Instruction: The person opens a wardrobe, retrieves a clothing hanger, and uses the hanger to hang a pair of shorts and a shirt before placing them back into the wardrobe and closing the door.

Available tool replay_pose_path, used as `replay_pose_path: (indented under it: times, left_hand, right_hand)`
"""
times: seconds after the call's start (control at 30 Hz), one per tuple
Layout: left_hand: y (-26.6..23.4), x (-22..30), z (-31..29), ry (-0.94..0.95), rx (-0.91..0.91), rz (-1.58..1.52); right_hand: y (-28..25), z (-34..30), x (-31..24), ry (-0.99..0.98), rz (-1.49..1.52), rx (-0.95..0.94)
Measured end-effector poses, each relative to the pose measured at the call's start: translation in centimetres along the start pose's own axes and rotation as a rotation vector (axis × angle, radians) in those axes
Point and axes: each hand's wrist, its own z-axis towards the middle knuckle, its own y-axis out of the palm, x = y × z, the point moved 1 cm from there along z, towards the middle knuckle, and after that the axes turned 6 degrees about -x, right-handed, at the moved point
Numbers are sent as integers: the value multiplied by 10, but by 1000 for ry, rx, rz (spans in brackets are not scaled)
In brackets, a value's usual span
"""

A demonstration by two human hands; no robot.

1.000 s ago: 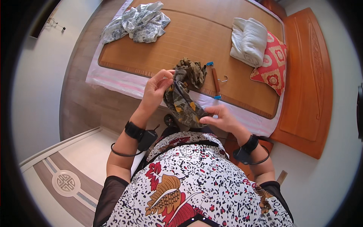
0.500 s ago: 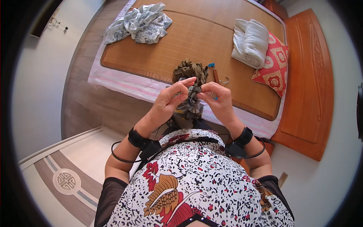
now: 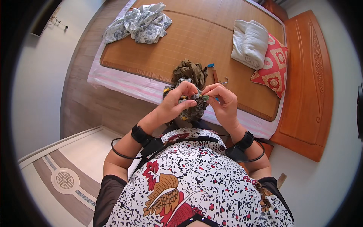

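Note:
A bunched, dark patterned garment point(image 3: 194, 111) with grey, green and yellow bits hangs in front of me at the bed's near edge. My left hand point(image 3: 177, 101) curls around its upper left part, the thumb lying across the cloth. From the other side my right hand point(image 3: 224, 103) pinches a small greenish edge of the same garment between thumb and forefinger. Just beyond my fingers, a crumpled olive-brown cloth point(image 3: 190, 71) lies on the bed. A wooden hanger point(image 3: 215, 76) with a metal hook and blue ends rests beside it, partly hidden by my right hand.
The bed has a brown woven mat point(image 3: 189, 38) over a pink-and-white sheet point(image 3: 123, 86). A floral cloth heap point(image 3: 145, 24) lies far left. A folded white blanket point(image 3: 248, 43) and a red patterned pillow point(image 3: 273, 70) sit by the wooden headboard point(image 3: 308, 87). A cream panel point(image 3: 81, 159) stands near left.
My right hand has shifted slightly right and down, and a greenish edge now shows in its pinch. The left thumb has moved across the cloth, and more of the yellow pattern is visible.

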Motion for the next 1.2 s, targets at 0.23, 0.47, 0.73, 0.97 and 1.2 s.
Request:
replay_pose_path:
  times: [0.23, 0.47, 0.73, 0.97, 1.2]
  left_hand:
    - [-12, -24, 0, -201, -155, 70]
    - [-11, -23, -7, -243, -96, -373]
    - [-19, -31, -19, -232, -99, -301]
    - [-8, -18, -20, -292, 74, -233]
    - [9, 9, -17, -315, 106, -15]
  right_hand:
    - [-2, -4, -1, 53, 140, -82]
    - [-17, -10, 3, 215, 14, -137]
    - [-18, -15, 2, 302, 93, -204]
    - [-5, -13, -14, -52, -209, -133]
    - [4, -16, -15, -134, -189, -199]
